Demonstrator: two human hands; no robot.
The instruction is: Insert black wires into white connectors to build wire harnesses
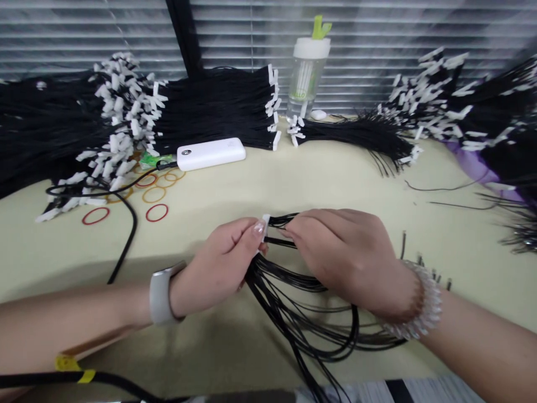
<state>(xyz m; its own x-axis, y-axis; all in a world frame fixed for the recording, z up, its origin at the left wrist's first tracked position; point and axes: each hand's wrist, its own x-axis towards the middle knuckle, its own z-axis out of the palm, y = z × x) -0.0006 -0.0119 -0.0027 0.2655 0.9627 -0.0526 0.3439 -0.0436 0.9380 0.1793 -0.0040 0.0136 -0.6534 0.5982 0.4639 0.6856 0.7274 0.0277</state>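
Observation:
A bunch of thin black cables (289,319) hangs from white connectors (265,221) near the middle of the table. My left hand (222,257) pinches the white connectors between thumb and fingers. Just right of it, my right hand (348,257) is closed around the upper black wires, its fingertips bent in close to the connectors. The loose cables loop below both hands and run down past the table's front edge. Some wire ends stick up behind my right wrist. My right palm hides part of the wires.
Piles of black cables with white connectors (121,106) line the back left, with another bundle (348,134) and more heaps at right. A white power bank (212,154) with a black cord lies near rubber bands (157,212). A bottle (308,73) stands by the blinds.

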